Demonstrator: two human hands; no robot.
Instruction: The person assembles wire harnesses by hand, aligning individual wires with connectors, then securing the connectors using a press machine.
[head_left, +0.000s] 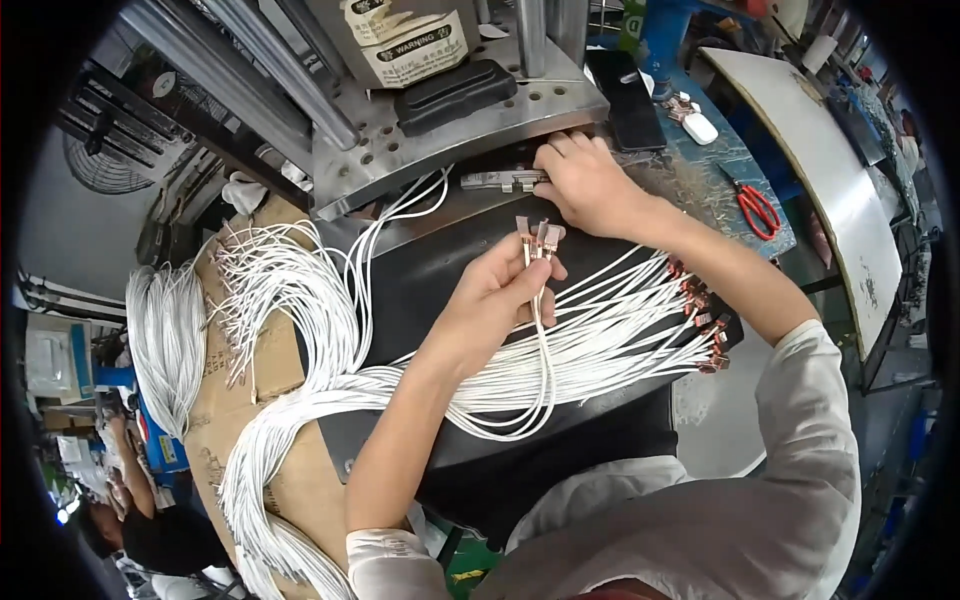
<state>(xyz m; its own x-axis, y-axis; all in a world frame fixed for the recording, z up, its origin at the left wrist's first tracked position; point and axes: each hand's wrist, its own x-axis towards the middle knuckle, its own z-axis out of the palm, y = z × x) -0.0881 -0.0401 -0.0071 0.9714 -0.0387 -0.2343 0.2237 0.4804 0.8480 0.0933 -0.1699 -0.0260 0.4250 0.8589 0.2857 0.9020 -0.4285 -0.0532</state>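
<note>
My left hand (497, 292) pinches a few white wires with copper terminals (540, 240) on their upper ends. The wires loop down below the hand. Farther away and to the right, my right hand (592, 188) is closed at the right end of a small metal fixture (500, 180), close to the front of the press plate; what its fingertips grip is hidden. A large bundle of white wires (590, 345) runs under my left forearm across the black work surface (410, 250), its terminal ends (705, 330) fanned out on the right.
The steel press (460, 130) with thick posts stands ahead. More wire bundles (165, 340) lie on cardboard (280, 360) at left. On the blue bench (740, 165) are red-handled pliers (758, 212), a phone (628, 100) and a small white case (699, 128). Another person (150, 530) is at lower left.
</note>
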